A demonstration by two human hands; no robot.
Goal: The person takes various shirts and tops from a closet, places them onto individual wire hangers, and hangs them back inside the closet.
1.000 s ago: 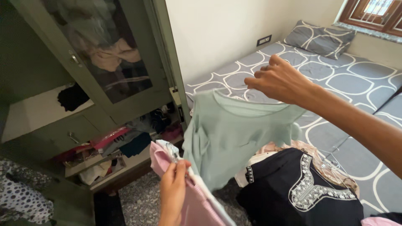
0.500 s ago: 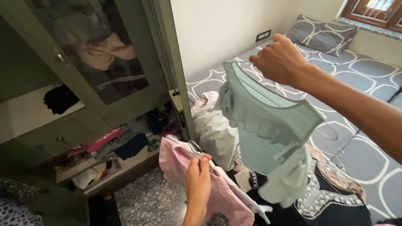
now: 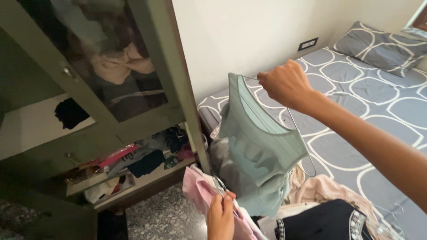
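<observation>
Inside cupboard (image 3: 147, 89): seemingly folded clothes (image 3: 133, 160).

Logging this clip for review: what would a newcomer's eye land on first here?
First the pale green top on a wire hanger, held up mid-frame by the right hand over the bed's grey circle-patterned sheet. Below it, the left hand grips a pink garment on another hanger. To the left stands an olive-green wardrobe, its glass door open, its low shelf crammed with clothes.

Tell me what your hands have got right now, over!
Right hand shut on wire hanger carrying mint green top. Left hand shut on pink garment. Green cupboard door open close beside the top.
</observation>
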